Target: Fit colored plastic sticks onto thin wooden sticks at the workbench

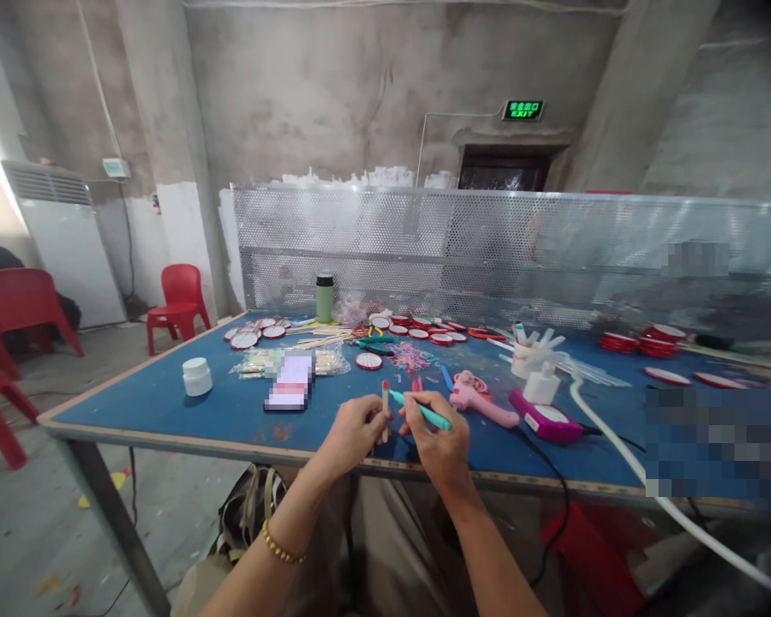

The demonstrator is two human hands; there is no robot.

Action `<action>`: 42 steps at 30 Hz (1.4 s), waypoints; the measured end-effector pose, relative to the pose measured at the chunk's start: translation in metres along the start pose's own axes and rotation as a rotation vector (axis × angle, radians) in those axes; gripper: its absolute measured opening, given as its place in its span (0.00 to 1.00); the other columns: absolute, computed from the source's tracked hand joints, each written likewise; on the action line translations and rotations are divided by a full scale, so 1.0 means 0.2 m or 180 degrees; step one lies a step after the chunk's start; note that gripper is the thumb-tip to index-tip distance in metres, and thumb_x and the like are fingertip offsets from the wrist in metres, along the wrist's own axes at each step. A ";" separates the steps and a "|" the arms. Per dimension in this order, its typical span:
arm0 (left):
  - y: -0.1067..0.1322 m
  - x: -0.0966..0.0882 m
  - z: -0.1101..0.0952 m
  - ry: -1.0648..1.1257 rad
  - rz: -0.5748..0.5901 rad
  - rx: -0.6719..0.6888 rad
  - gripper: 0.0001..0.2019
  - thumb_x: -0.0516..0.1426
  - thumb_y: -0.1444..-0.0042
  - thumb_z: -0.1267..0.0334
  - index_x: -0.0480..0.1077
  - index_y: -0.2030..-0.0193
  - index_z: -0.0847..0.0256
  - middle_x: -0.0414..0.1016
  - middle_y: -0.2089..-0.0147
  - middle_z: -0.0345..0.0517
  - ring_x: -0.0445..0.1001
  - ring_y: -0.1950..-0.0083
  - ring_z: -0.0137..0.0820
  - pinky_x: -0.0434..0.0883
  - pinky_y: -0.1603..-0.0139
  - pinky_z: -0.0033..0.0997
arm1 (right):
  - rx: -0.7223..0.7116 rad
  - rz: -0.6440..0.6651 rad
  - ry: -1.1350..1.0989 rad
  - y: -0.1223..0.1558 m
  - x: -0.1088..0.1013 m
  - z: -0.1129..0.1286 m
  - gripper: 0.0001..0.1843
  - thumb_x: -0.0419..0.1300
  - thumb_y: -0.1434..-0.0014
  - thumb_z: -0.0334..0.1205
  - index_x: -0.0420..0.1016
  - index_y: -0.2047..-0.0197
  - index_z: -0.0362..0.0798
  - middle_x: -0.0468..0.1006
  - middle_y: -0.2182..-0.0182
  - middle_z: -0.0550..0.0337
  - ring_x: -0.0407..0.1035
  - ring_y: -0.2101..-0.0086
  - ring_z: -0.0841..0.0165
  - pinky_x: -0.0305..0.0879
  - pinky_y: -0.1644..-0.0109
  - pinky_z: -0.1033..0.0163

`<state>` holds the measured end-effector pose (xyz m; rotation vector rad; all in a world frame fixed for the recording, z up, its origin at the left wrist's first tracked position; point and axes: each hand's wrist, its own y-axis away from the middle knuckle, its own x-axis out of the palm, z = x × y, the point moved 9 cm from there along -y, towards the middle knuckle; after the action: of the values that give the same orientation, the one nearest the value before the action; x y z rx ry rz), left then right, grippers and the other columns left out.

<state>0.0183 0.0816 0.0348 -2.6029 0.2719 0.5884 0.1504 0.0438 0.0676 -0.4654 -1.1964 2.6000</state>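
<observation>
Close to the table's front edge, my left hand (355,433) is closed around a flat wooden stick (385,416), which stands upright with a red tip. My right hand (442,441) grips a teal marker (432,414) like a pen, its end pointing at the upper part of the stick. Whether the marker touches the stick I cannot tell. Just beyond my hands lie pink-red pens (416,385), a blue pen (446,378) and a heap of small coloured pieces (411,356). A pink glue gun (485,403) rests right of my right hand.
Left on the blue table (147,403) are a phone (290,381) and a white jar (196,377). Red-rimmed discs (368,362), pliers (376,344) and a green bottle (325,300) sit farther back. At right are a purple box (546,418), a white bottle (541,386) and a white cable (642,480).
</observation>
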 end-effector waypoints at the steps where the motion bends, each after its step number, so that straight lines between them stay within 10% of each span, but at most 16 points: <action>1: 0.00 0.00 0.00 -0.0003 0.0002 -0.0008 0.13 0.49 0.42 0.62 0.66 0.75 0.61 0.72 0.78 0.40 0.67 0.77 0.25 0.62 0.72 0.23 | -0.0001 0.0000 0.0003 0.00 0.00 0.00 0.11 0.57 0.36 0.46 0.73 0.65 0.49 0.77 0.75 0.62 0.72 0.80 0.71 0.71 0.73 0.68; 42: 0.00 0.00 0.00 0.0049 0.0011 0.0032 0.13 0.50 0.41 0.62 0.67 0.75 0.62 0.71 0.79 0.39 0.66 0.77 0.24 0.61 0.72 0.22 | -0.0087 0.0018 -0.0046 -0.01 0.00 0.01 0.08 0.57 0.36 0.42 0.73 0.65 0.48 0.77 0.75 0.64 0.71 0.80 0.73 0.69 0.73 0.69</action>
<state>0.0186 0.0821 0.0350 -2.5988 0.2836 0.5671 0.1490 0.0434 0.0695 -0.4568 -1.2387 2.5991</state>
